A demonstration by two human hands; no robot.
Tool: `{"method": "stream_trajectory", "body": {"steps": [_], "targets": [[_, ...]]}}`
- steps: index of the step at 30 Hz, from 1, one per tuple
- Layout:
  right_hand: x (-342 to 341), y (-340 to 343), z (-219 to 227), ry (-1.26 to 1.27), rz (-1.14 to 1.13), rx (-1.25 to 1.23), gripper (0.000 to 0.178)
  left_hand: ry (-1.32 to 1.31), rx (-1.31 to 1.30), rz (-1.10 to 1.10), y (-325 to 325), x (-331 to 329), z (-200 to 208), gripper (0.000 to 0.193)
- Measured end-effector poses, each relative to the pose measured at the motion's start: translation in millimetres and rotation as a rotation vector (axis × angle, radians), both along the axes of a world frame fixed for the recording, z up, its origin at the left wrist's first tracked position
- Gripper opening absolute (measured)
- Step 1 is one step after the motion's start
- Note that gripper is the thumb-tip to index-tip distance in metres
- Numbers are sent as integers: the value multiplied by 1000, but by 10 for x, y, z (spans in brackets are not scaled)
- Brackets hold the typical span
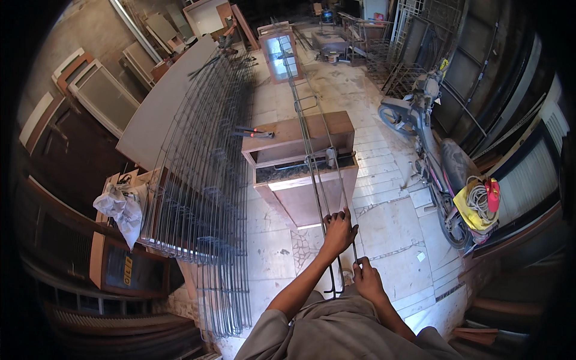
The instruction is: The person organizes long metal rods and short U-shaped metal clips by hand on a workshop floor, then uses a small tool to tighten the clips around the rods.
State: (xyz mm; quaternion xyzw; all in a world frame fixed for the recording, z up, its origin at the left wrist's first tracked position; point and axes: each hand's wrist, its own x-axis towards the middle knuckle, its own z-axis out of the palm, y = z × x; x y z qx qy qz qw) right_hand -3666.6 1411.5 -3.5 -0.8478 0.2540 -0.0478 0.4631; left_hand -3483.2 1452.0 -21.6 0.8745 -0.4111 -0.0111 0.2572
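Observation:
A long, narrow rebar frame of thin steel rods runs away from my body, lying across a wooden cabinet. My left hand is closed over its rods near the close end, one finger stretched along a rod. Nearer to me and to the right, my right hand is wrapped round the right-hand rod. Bent rod ends show in front of my waist. Farther along, a rectangular steel stirrup spans the rods. Pincers with orange-marked handles rest on the cabinet's left top.
Left of the cabinet stands a large stack of rebar frames, beside a grey board. A white sack hangs by the stack. On the right is a parked motorbike with coiled rope. A glazed wooden frame stands farther back.

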Motion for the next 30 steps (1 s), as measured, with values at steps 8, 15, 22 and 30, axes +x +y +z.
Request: {"method": "stream_trajectory", "body": {"steps": [8,15,22,30], "targets": [[-27,-40,188,49,54,-66,22,-14,2,38,14,-130,7,75],[-16,-108,385,236,134,-354,32,98,20,-45,12,-252,77,81],[-114,-375,529,206,60,-241,48,150,-69,-36,35,-354,103,81],[-277,-1617,88,143,32,12,38,259,-516,312,604,-599,145,49]]}}
